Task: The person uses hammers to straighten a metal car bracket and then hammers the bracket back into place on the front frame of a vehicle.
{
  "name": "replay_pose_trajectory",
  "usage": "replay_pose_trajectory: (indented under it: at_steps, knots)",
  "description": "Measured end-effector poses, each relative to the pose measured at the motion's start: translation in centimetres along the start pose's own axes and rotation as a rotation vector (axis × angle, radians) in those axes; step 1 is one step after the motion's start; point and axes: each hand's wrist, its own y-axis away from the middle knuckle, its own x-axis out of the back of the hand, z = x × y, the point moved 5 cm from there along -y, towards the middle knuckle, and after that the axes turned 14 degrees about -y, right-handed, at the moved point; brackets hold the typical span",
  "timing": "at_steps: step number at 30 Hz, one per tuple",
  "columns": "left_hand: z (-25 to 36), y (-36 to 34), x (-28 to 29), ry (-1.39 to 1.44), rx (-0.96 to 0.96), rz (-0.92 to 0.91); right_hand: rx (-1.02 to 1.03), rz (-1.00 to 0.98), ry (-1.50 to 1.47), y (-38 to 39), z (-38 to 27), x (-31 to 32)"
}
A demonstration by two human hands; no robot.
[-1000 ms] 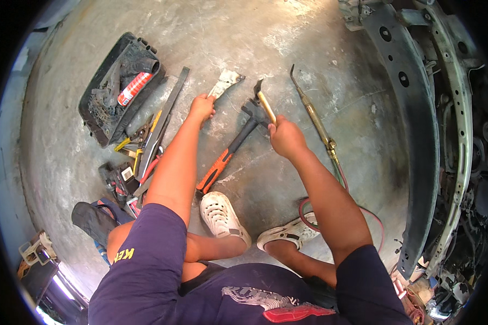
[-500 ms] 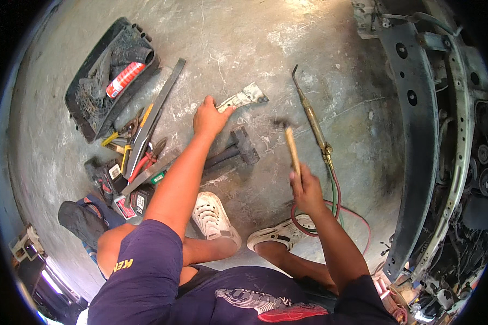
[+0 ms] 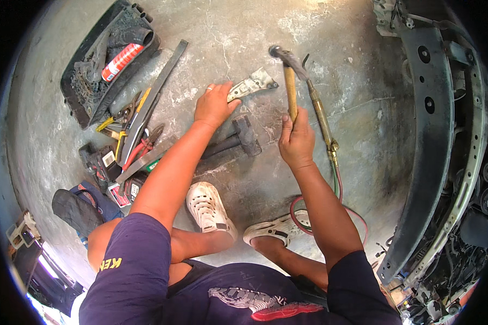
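My left hand [image 3: 216, 105] is closed around the near end of a pale, worn metal bracket [image 3: 255, 84], whose wider end points away to the right. In my right hand [image 3: 298, 140] is a hammer [image 3: 291, 89], gripped by its wooden handle, its dark head raised and slightly blurred. Just below the bracket lies a sledgehammer [image 3: 246, 135] with a dark block head; my left forearm partly covers its handle. A brass gas torch [image 3: 323, 116] rests on the floor to the right of the hammer, its tip partly behind the hammer's head.
A black plastic tub [image 3: 70, 103] at the far left holds a red spray can [image 3: 121, 62]. Beside it lie long metal bars [image 3: 157, 95], red-handled pliers [image 3: 141, 149] and a power tool [image 3: 98, 165]. Red and green hoses [image 3: 339, 187] trail near my right foot. Car bodywork [image 3: 431, 146] stands at right.
My right hand has lifted the hammer up and away, its head now higher than the bracket. My left hand keeps hold of the bracket. The whole view has shifted a little.
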Motion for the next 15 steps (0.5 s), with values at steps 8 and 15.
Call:
replay_pose_trajectory:
  at_steps: [8,15]
  knots:
    - [0.6,0.7,-1.2,-0.009,-0.015,0.171,-0.299,-0.229,0.247,0.7,5.2,-2.2]
    - [1.2,1.4,-1.5,-0.157,-0.207,0.195,-0.339,-0.267,0.295,0.1,4.9,-2.4]
